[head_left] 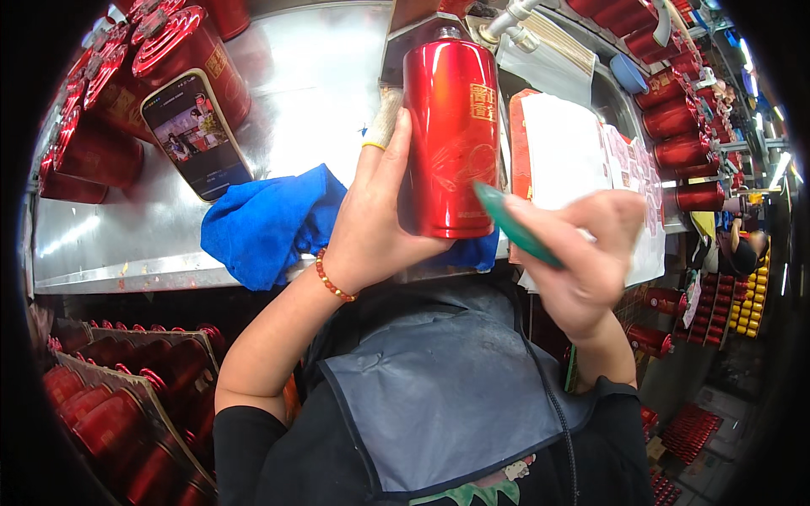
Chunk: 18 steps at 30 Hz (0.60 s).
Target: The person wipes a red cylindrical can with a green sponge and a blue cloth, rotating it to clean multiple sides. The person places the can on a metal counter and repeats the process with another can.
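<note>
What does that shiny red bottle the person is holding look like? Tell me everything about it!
The red bottle is a tall, glossy cylinder that looks like metal or glazed ware, with rounded shoulders and a short silvery neck on top. A small gold square mark sits near its upper right, and faint swirly patterns show on its side. It stands upright above the steel table. The left hand grips it from the left side. The right hand holds a green scraper whose tip meets the bottle's lower right edge.

red bottle [450, 135], blue cloth [268, 223], green scraper [516, 226]
</note>
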{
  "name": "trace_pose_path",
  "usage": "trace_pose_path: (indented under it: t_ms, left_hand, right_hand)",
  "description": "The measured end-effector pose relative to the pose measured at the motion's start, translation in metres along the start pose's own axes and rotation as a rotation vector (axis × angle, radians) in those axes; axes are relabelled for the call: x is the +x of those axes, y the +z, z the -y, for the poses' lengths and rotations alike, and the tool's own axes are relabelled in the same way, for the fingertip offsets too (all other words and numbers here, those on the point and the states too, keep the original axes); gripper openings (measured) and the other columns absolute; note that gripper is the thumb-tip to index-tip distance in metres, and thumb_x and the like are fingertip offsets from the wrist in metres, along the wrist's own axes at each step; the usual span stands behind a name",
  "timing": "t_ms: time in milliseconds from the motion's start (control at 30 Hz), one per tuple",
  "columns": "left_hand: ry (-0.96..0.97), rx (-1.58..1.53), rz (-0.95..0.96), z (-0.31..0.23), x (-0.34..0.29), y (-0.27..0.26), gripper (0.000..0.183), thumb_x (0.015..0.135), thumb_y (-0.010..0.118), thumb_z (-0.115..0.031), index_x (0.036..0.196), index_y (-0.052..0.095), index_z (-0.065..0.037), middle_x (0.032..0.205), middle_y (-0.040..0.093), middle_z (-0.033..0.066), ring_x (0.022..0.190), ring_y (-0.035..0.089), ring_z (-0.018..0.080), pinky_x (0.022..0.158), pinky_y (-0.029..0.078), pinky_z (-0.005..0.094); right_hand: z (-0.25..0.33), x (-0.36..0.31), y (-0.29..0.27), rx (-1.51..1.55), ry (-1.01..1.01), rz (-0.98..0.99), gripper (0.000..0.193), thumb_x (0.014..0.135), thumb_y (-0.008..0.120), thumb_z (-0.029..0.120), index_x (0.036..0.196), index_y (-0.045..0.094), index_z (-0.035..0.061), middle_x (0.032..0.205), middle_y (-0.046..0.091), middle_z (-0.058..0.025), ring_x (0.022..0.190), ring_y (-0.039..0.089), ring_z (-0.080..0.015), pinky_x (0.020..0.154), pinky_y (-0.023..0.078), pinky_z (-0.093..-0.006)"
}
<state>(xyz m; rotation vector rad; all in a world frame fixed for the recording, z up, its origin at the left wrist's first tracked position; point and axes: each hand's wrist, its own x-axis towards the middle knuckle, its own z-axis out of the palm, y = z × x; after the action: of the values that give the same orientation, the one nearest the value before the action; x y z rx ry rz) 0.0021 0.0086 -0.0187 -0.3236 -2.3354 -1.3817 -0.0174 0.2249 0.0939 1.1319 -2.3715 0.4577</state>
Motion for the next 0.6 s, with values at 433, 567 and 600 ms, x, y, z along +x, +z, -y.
trace_pose_path:
  t_ms: [433, 567, 600]
  left_hand:
    - [0.101, -0.083, -0.064, -0.001, 0.005, 0.003, 0.112, 0.071, 0.093, -0.023, 0.16, 0.029, 0.002, 0.165, 0.025, 0.0289, 0.154, 0.027, 0.0425, 0.124, 0.028, 0.0452]
    - [0.092, -0.042, -0.056, 0.001, 0.005, 0.004, 0.113, 0.07, 0.093, -0.023, 0.159, 0.029, 0.003, 0.165, 0.026, 0.0298, 0.152, 0.03, 0.044, 0.123, 0.031, 0.0452]
    - [0.099, -0.037, -0.061, 0.003, 0.005, 0.005, 0.113, 0.069, 0.093, -0.022, 0.159, 0.029, 0.003, 0.164, 0.026, 0.0299, 0.152, 0.031, 0.0443, 0.123, 0.032, 0.0452]
  right_hand:
    - [0.004, 0.039, -0.002, 0.024, -0.204, 0.231, 0.037, 0.069, 0.074, 0.015, 0.106, 0.077, 0.0091, 0.08, 0.054, 0.0005, 0.08, 0.056, -0.0207, 0.076, 0.041, -0.0375]
    - [0.012, 0.034, 0.006, 0.169, -0.309, 0.347, 0.038, 0.066, 0.076, 0.013, 0.104, 0.077, 0.0105, 0.08, 0.054, -0.0004, 0.082, 0.056, -0.0225, 0.073, 0.042, -0.0369]
    - [0.012, 0.046, 0.002, 0.229, -0.284, 0.398, 0.037, 0.067, 0.076, 0.014, 0.104, 0.077, 0.0108, 0.081, 0.054, -0.0007, 0.082, 0.056, -0.0223, 0.072, 0.042, -0.0369]
